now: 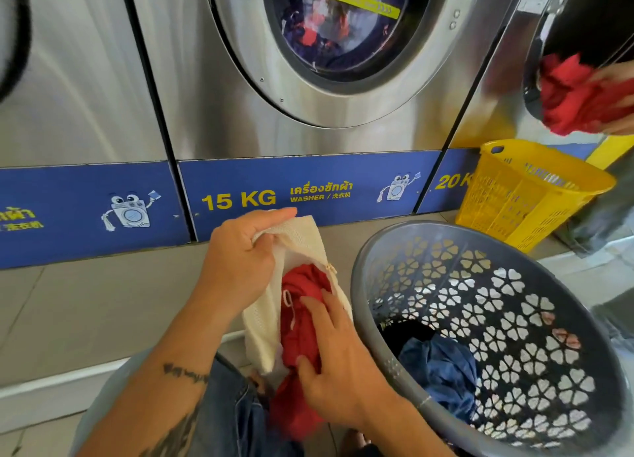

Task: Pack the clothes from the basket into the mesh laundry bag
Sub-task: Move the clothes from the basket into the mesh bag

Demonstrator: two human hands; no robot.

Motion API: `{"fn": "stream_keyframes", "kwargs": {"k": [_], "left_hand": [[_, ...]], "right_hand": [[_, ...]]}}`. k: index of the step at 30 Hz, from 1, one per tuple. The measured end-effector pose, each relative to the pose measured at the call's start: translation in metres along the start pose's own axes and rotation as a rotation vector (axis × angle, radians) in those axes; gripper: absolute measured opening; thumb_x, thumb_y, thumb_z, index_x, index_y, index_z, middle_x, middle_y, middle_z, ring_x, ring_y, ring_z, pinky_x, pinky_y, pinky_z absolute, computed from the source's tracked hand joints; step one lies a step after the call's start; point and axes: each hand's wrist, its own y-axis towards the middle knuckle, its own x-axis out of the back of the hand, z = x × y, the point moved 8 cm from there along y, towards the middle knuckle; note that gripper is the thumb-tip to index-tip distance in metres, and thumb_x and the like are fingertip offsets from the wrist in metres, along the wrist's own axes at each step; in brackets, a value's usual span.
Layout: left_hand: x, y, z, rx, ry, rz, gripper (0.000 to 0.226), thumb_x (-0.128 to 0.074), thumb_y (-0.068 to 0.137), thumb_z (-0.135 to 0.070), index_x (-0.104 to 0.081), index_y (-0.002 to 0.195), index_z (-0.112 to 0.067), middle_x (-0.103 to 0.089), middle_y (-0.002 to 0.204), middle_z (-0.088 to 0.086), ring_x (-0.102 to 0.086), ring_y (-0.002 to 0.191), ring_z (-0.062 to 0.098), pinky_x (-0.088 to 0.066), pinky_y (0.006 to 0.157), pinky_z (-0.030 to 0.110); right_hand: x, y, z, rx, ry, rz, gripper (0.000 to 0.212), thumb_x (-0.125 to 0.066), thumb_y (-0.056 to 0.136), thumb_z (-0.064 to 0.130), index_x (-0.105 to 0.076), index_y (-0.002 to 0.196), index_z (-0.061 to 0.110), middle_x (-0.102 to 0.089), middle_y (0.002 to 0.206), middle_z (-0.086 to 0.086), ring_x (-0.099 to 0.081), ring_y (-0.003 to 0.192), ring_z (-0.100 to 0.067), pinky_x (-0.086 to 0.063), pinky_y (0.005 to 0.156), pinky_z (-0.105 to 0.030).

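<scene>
Nearest the camera, the right hand (338, 371) lies on a crumpled red cloth garment (302, 323), its fingers (326, 314) spread and pressing the fabric at the mouth of a white mesh laundry bag (264, 323); part of the garment sits inside the bag, and the rest hangs out below, over a lap in blue denim (233, 419); the left hand (240, 254) holds the bag's upper edge, fingers curled tight on the mesh with the index stretched out along the rim, keeping the zippered opening apart; just right of the bag stands a grey round plastic basket with flower-shaped holes (507, 305), tilted toward the person on the tiled floor (68, 305); at its bottom lie a rumpled blue garment (442, 367) and a dark one (401, 333) beside it; beyond the basket's far rim a yellow plastic laundry basket (525, 196) stands against the base of the machines; behind everything runs a row of steel front-loading washers (212, 89) with a blue band marked "15 KG"; colourful laundry shows through the round door glass (339, 28) of the middle one; at the far right edge another person's hand (617, 96) grips a bunched red cloth (576, 96) at an open drum.
</scene>
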Motion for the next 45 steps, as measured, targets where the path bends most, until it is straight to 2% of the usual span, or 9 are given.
{"fn": "stream_keyframes", "kwargs": {"k": [5,9,13,17,25,29,34,40,45], "left_hand": [[-0.010,-0.004,-0.007,-0.050,-0.032,0.027,0.053,-0.044,0.090,0.008,-0.072,0.113,-0.030,-0.066,0.108,-0.026,-0.057,0.108,-0.012,-0.040,0.089,0.003],[-0.005,0.000,0.000,0.000,-0.022,0.000,0.051,-0.045,0.089,0.005,-0.072,0.115,-0.029,-0.068,0.119,-0.015,-0.057,0.117,-0.002,-0.041,0.101,0.013],[-0.003,-0.001,0.004,0.042,-0.001,0.018,0.050,-0.045,0.091,0.004,-0.070,0.117,-0.031,-0.066,0.125,-0.012,-0.055,0.121,0.002,-0.040,0.104,0.016],[-0.001,0.000,0.008,0.071,0.015,0.071,0.048,-0.047,0.092,0.001,-0.071,0.116,-0.032,-0.067,0.124,-0.014,-0.056,0.120,0.005,-0.042,0.106,0.027],[-0.002,-0.003,-0.003,0.067,-0.081,0.148,0.050,-0.052,0.089,0.000,-0.070,0.112,-0.041,-0.066,0.110,-0.029,-0.059,0.099,-0.008,-0.044,0.090,0.013],[0.017,0.000,-0.007,0.064,-0.156,-0.012,0.051,-0.051,0.088,0.001,-0.070,0.104,-0.044,-0.065,0.102,-0.031,-0.059,0.093,-0.015,-0.042,0.081,0.004],[0.042,0.001,0.026,0.250,-0.122,-0.178,0.048,-0.047,0.087,-0.001,-0.073,0.107,-0.037,-0.061,0.103,-0.030,-0.055,0.092,-0.020,-0.041,0.073,0.000],[0.056,0.006,0.044,0.275,0.011,-0.229,0.050,-0.045,0.090,-0.003,-0.071,0.113,-0.039,-0.062,0.127,-0.014,-0.056,0.107,0.003,-0.041,0.075,0.007],[0.061,0.005,0.032,0.196,0.017,-0.303,0.050,-0.043,0.093,-0.002,-0.070,0.115,-0.037,-0.063,0.119,-0.018,-0.059,0.112,0.013,-0.049,0.100,0.039]], "right_hand": [[-0.027,-0.016,-0.005,-0.078,-0.165,0.242,0.116,-0.070,0.066,0.046,0.006,0.154,0.046,0.030,0.162,-0.002,0.007,0.155,-0.033,-0.037,0.115,-0.051],[-0.030,0.007,-0.012,-0.071,-0.362,0.088,0.096,-0.074,0.065,0.049,-0.024,0.146,0.039,-0.007,0.158,-0.017,-0.031,0.140,-0.047,-0.047,0.104,-0.053],[-0.025,0.027,-0.027,-0.175,-0.208,0.097,0.076,-0.080,0.060,0.038,-0.044,0.126,0.037,-0.028,0.147,-0.011,-0.057,0.111,-0.043,-0.055,0.089,-0.045],[-0.006,0.042,-0.022,-0.205,0.113,-0.077,0.046,-0.054,0.068,0.017,-0.058,0.111,0.032,-0.058,0.117,-0.007,-0.061,0.090,-0.030,-0.050,0.076,-0.033],[0.000,0.059,-0.021,-0.379,0.608,-0.371,0.029,-0.062,0.079,0.022,-0.054,0.104,0.035,-0.070,0.093,0.005,-0.068,0.086,-0.016,-0.056,0.079,-0.041],[-0.036,0.068,-0.025,-0.284,0.291,-0.049,0.037,-0.066,0.081,0.019,-0.051,0.114,0.030,-0.067,0.102,0.002,-0.065,0.092,-0.019,-0.055,0.080,-0.039],[-0.051,0.073,-0.027,-0.290,-0.113,0.397,0.060,-0.057,0.085,0.042,-0.039,0.142,0.042,-0.060,0.134,-0.002,-0.056,0.122,-0.030,-0.046,0.103,-0.053],[-0.031,0.062,-0.004,-0.231,-0.460,0.515,0.047,-0.046,0.091,0.033,-0.042,0.136,0.020,-0.060,0.130,-0.012,-0.059,0.114,-0.035,-0.046,0.098,-0.047],[-0.007,0.053,0.016,-0.012,-0.825,0.568,0.036,-0.057,0.091,0.030,-0.057,0.124,0.016,-0.066,0.118,-0.009,-0.064,0.107,-0.030,-0.041,0.097,-0.043]]}}
